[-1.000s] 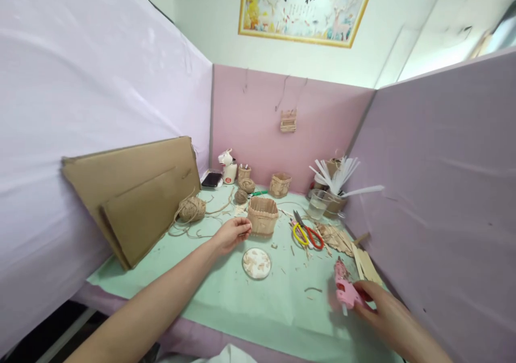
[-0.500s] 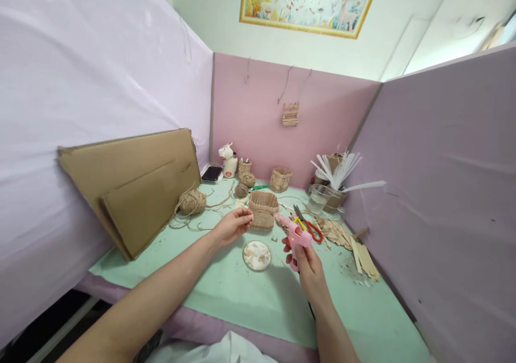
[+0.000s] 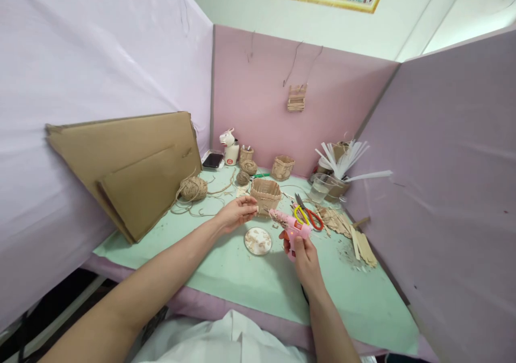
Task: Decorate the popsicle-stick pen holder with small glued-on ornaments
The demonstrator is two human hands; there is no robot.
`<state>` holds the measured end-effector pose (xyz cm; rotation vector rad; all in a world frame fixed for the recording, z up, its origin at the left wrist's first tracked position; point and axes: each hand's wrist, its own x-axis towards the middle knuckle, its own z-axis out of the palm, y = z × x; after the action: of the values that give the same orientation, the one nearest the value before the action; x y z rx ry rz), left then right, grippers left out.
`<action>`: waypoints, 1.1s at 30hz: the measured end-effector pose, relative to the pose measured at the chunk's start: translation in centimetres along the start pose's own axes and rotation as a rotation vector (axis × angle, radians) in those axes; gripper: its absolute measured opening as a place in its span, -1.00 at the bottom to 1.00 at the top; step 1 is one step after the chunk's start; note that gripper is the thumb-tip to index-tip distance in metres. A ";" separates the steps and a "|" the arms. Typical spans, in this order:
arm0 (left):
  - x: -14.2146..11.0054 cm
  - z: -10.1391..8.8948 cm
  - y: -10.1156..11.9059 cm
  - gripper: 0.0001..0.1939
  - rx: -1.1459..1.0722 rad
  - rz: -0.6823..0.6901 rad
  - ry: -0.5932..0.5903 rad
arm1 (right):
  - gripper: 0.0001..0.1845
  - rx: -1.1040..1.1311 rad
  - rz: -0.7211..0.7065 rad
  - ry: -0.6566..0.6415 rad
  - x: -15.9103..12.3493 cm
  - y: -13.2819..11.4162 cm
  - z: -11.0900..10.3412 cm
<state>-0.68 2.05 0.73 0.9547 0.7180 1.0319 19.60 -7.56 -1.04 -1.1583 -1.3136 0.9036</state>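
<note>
Glue gun [image 3: 297,230]: pink, grime on barrel, raised, nozzle pointing left. Basket [image 3: 265,202]: tan, open-topped, braided rim, upright on green cloth [image 3: 226,263]. Small piece [image 3: 257,209]: pale, near basket's front.

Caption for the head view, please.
Right hand aims a pink glue gun toward the left hand, beside a small woven basket.

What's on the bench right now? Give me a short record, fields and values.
left hand: pinching a small pale piece
right hand: gripping a pink glue gun, nozzle toward the left hand
nearest container: woven-looking basket, upright
dish: round, pale bits inside
cutting tool: scissors, right of the basket
cord: twine ball, beside leaning cardboard
glue on piece: too small to tell
</note>
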 end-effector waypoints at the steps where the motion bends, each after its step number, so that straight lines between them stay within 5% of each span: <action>1: 0.0 0.1 0.0 -0.64 0.003 0.002 0.007 | -0.38 -0.004 0.004 -0.002 0.0 -0.1 0.0; 33: -0.4 0.7 0.2 -0.59 0.052 0.000 -0.023 | -0.38 -0.158 -0.020 -0.011 -0.1 0.0 0.0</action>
<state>-0.31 1.53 1.19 1.0094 0.7286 1.0048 19.57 -7.66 -1.04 -1.2605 -1.4234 0.8036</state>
